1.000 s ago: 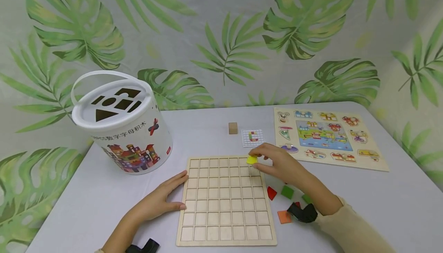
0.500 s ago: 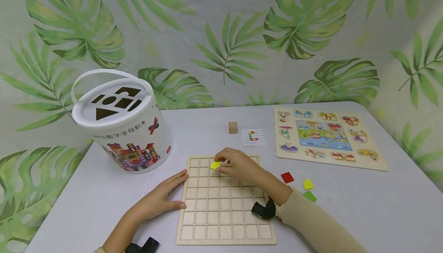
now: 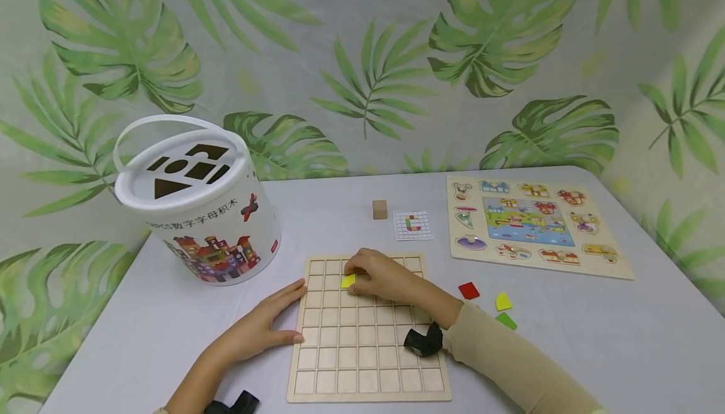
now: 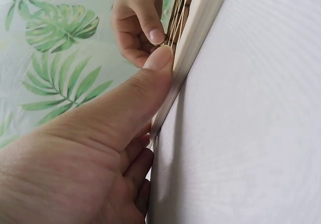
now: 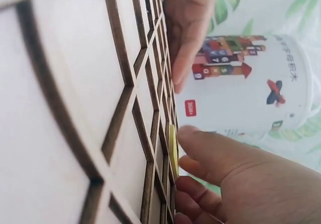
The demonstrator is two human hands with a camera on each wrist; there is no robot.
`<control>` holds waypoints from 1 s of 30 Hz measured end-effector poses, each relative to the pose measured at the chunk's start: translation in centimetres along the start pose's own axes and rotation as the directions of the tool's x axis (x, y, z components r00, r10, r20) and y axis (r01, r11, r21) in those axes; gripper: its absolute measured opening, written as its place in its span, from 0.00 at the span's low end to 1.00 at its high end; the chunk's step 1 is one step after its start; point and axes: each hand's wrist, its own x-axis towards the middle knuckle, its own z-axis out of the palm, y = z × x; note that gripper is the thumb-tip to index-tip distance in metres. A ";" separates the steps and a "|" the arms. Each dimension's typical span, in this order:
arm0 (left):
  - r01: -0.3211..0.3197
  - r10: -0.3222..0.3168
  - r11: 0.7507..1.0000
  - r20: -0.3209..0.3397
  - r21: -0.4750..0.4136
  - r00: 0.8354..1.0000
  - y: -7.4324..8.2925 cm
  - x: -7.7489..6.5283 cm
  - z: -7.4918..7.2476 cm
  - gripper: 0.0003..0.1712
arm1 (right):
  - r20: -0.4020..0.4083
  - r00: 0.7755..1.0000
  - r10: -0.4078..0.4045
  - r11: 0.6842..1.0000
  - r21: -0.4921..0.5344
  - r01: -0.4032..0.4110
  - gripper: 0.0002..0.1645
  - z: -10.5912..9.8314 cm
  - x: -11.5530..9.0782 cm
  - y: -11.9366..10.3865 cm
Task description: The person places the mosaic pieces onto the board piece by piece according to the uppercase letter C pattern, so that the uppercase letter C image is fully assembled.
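Note:
A square wooden grid board [image 3: 369, 357] lies on the white table in the head view. My right hand [image 3: 391, 279] is over its upper part, pinching a small yellow tile [image 3: 347, 282] between thumb and fingers. In the right wrist view the yellow tile [image 5: 173, 148] sits right at the grid's ridges, fingertips along its edge. My left hand [image 3: 265, 324] rests at the board's left edge with thumb and fingers spread. In the left wrist view, its thumb [image 4: 159, 58] touches the board's side.
Right of the board lie a red tile [image 3: 469, 290], a yellow tile with a curved edge [image 3: 503, 301] and a green tile [image 3: 506, 320]. Behind it are a wooden cube [image 3: 379, 209] and a pattern card [image 3: 413, 226]. A white bucket [image 3: 209, 225] stands left, a picture puzzle [image 3: 532, 257] right.
My right hand has carried the yellow tile left from the board's upper right corner, then slightly down onto the grid, uncovering tiles at the right. My left hand has stayed in place.

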 end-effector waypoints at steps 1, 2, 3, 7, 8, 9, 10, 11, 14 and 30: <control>0.001 -0.001 1.000 0.000 0.000 1.000 0.0 0.0 0.0 0.48 | 0.000 1.000 -0.005 1.000 -0.001 0.005 0.13 0.0 0.0 0.0; 0.002 -0.002 1.000 0.001 0.000 1.000 0.0 0.0 0.0 0.48 | -0.001 1.000 -0.010 1.000 0.000 0.010 0.13 0.0 0.0 0.0; 0.003 -0.003 1.000 0.002 0.000 1.000 0.0 0.0 0.0 0.48 | -0.003 1.000 -0.014 1.000 0.000 0.014 0.12 0.1 0.0 0.1; -0.004 0.004 1.000 0.000 0.005 1.000 -0.1 0.1 0.0 0.48 | -0.010 1.000 -0.027 1.000 0.011 0.027 0.08 0.1 -0.1 0.2; -0.004 0.004 1.000 0.000 0.006 1.000 -0.1 0.1 0.0 0.48 | -0.009 1.000 -0.024 1.000 0.013 0.024 0.08 0.1 -0.1 0.3; -0.005 0.005 1.000 0.001 0.007 1.000 -0.2 0.1 0.0 0.48 | -0.008 1.000 -0.020 1.000 0.013 0.020 0.08 0.1 -0.2 0.3; -0.007 0.007 1.000 0.002 0.008 1.000 -0.2 0.1 0.0 0.48 | -0.003 1.000 -0.014 1.000 0.015 0.014 0.09 0.1 -0.3 0.3; -0.005 0.005 1.000 0.003 0.008 1.000 -0.2 0.1 0.1 0.48 | 0.003 1.000 -0.009 1.000 0.018 0.008 0.09 0.0 -0.3 0.3; -0.010 0.010 1.000 0.004 0.013 1.000 -0.2 0.1 0.1 0.48 | 0.025 1.000 0.009 0.999 0.046 -0.011 0.15 -0.4 -0.6 0.1; -0.006 0.006 1.000 0.004 0.022 1.000 -0.2 0.0 0.1 0.48 | -0.142 0.990 0.023 0.998 0.056 -0.015 0.29 -6.8 -7.2 -0.2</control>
